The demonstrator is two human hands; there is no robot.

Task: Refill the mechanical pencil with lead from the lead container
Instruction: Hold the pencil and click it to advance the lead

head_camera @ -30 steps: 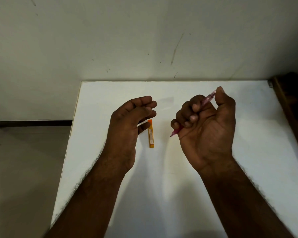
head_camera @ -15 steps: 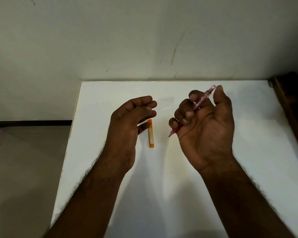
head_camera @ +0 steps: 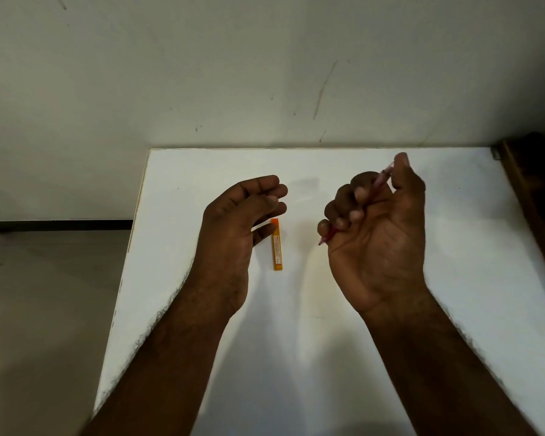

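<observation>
Right hand (head_camera: 378, 234) up over the white table (head_camera: 375, 357), palm turned up, fingers (head_camera: 356, 196) curled shut around a pink pencil (head_camera: 378, 180). Pencil slanted across the fist: thin red tip (head_camera: 325, 239) poking out low on the left by the little finger, top end up high by the thumb (head_camera: 401, 166). Thumb pressed right at that top end. Pencil body thin, round, see-through pink plastic; most of it hidden inside the fist.

Left hand (head_camera: 233, 234) loosely cupped, fingers bent, holding nothing, floating just over the table. Orange lead box (head_camera: 277, 244) flat on the table just beside the left hand's lower fingers, between the two hands, closer to the left one. Hard to tell whether a fingertip touches it. Box long, slim, flat, with straight sides, bright orange plastic, a pale label with tiny print along its middle, too small to read. Well apart from the pencil.

Table smooth, plain, white, with a sharp left edge and soft shadows under both arms. Wall (head_camera: 265, 73) behind pale, dull, marked with a few thin scratches and small dark specks. Dark brown wood (head_camera: 535, 196) at the far right side of the table.
</observation>
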